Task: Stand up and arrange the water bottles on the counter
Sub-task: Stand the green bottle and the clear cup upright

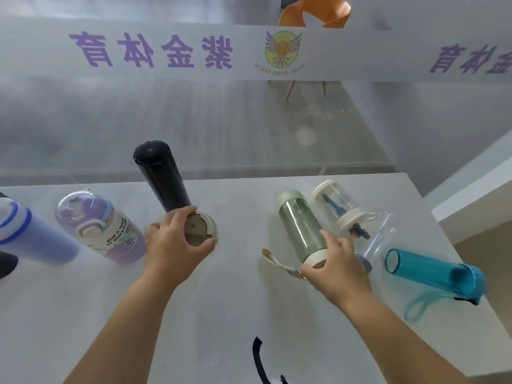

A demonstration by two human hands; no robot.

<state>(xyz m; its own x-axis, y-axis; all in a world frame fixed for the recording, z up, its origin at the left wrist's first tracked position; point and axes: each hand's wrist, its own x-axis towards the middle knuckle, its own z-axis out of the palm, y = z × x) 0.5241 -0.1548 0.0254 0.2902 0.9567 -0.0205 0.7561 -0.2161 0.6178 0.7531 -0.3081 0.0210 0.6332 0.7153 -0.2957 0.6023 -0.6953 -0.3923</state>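
Note:
My left hand (174,245) grips the near end of a black bottle (160,176), which tilts away from me above the white counter (221,314). My right hand (338,270) is closed on the white end of a green translucent bottle (300,225) lying on the counter. A clear bottle with white caps (339,206) lies just right of it. A teal bottle with a loop strap (432,273) lies on its side at the right. At the left, a purple printed bottle (102,225) and a blue bottle (30,236) appear to stand.
A glass partition with purple lettering (155,49) runs behind the counter's far edge. An orange chair (313,15) shows through it. A clear bottle (382,234) lies between the white-capped and teal ones. A black strap (259,358) lies at the near edge.

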